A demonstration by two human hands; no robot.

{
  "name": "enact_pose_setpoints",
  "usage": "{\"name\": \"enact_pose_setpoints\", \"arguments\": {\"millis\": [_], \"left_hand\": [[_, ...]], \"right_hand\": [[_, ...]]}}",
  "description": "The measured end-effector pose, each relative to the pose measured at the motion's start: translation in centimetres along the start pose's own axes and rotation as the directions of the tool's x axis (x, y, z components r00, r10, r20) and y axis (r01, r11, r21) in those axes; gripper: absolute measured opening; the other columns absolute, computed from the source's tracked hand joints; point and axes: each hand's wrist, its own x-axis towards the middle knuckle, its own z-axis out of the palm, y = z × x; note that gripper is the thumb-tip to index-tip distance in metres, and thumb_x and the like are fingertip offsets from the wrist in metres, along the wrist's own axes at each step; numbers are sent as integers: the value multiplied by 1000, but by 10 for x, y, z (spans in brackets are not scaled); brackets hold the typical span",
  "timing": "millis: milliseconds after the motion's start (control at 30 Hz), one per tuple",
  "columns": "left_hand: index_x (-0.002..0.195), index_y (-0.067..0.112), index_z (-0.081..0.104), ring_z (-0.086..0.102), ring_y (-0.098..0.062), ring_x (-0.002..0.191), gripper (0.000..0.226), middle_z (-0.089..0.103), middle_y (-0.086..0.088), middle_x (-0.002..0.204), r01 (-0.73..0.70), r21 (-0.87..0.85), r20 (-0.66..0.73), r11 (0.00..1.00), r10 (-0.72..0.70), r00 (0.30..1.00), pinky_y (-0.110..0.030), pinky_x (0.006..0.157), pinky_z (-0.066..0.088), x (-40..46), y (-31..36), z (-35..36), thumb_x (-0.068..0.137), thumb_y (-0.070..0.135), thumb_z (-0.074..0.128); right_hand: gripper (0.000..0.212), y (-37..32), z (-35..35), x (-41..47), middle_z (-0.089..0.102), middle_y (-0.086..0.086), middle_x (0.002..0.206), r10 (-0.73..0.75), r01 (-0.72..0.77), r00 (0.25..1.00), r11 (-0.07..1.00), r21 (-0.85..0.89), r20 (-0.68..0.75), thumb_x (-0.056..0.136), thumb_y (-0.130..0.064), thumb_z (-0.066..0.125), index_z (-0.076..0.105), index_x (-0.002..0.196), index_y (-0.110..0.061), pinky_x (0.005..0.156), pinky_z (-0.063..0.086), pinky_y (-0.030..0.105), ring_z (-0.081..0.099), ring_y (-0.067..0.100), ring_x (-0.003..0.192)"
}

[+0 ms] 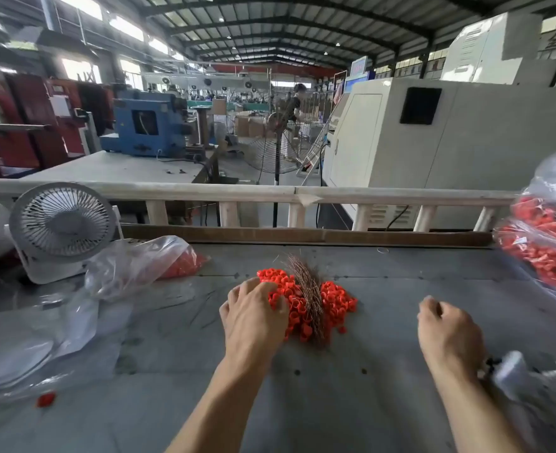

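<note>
The left hand [253, 308] is reaching forward from a bare, outstretched forearm and lying palm down on the left side of the caps [335, 302]. Its fingers are curling into the red pile, and its thumb is pressing a few caps against them. The pile is sitting mid-table [335, 403], straight ahead of the person, with a wire bundle [307, 289] lying across its middle. The right hand [446, 328] is hovering well apart from the left, to the right of the pile and touching none of it. It is knuckles up with its fingers tucked under, and I cannot tell whether they are holding anything. A fan [62, 220] is standing at the far left.
</note>
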Motion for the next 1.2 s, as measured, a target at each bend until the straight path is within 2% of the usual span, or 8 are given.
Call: {"name": "enact_pose_setpoints", "arguments": {"millis": [100, 233, 367, 500, 633, 800, 967, 1200], "left_hand": [[144, 41, 52, 19, -16, 152, 47, 37, 9, 160, -15, 81, 62, 997, 10, 998, -40, 124, 13, 2, -2, 6, 99, 51, 50], [148, 44, 45, 11, -20, 156, 56, 26, 6, 167, -12, 92, 122, 996, 0, 993, -45, 126, 8, 3, -4, 7, 96, 60, 52], [154, 41, 37, 13, -24, 156, 72, 20, 2, 169, -29, 104, 210, 994, 7, 978, -47, 125, 14, 4, -6, 4, 90, 69, 57], [151, 37, 42, 28, -22, 150, 67, 34, 5, 162, -43, 79, 196, 996, 27, 980, -41, 118, 27, 5, -8, 3, 91, 62, 60], [148, 33, 49, 36, -22, 142, 58, 45, 5, 154, -41, 70, 200, 997, 26, 979, -34, 113, 33, 7, -8, -2, 94, 49, 62], [144, 33, 54, 42, -26, 134, 51, 50, 2, 147, -71, 146, 204, 987, 40, 978, -37, 111, 38, 9, -7, -7, 95, 40, 63], [143, 32, 53, 44, -26, 132, 49, 52, 2, 145, -89, 166, 150, 982, 64, 987, -38, 109, 38, 2, -12, -3, 96, 42, 62], [133, 30, 64, 51, -18, 122, 39, 61, 7, 130, -138, 50, 33, 989, 136, 990, -30, 101, 40, 0, -17, 3, 95, 21, 62]], "right_hand": [[45, -15, 10, -7, 74, 23, 97, -50, 47, 990, 999, 26, 130, 101, -38, 47, 73, 88, -4, 78, 52, 43, 67, 43, 93], [36, -54, 28, -27, 75, 3, 79, -189, 162, 930, 981, 111, 316, 95, -43, 55, 68, 77, -15, 76, 57, 38, 70, 30, 81], [36, -80, 40, -43, 70, -8, 79, -264, 236, 877, 964, 118, 402, 90, -61, 61, 69, 81, -27, 69, 46, 30, 65, 21, 81], [40, -86, 50, -62, 70, -9, 80, -310, 312, 858, 948, 63, 409, 83, -67, 69, 66, 81, -27, 67, 45, 30, 66, 19, 81], [26, -88, 53, -69, 71, -5, 80, -287, 307, 875, 952, 11, 390, 87, -48, 76, 66, 80, -24, 66, 45, 28, 67, 23, 84], [15, -84, 43, -73, 73, 0, 82, -267, 286, 904, 958, -8, 334, 91, -27, 67, 68, 77, -21, 65, 44, 28, 67, 28, 84], [29, -77, 37, -68, 70, -3, 72, -230, 239, 905, 971, 22, 359, 91, -36, 70, 64, 67, -22, 64, 42, 27, 65, 26, 76], [29, -72, 37, -67, 71, -7, 77, -270, 268, 894, 962, 56, 357, 92, -44, 68, 65, 72, -23, 65, 44, 28, 65, 22, 77]]}}
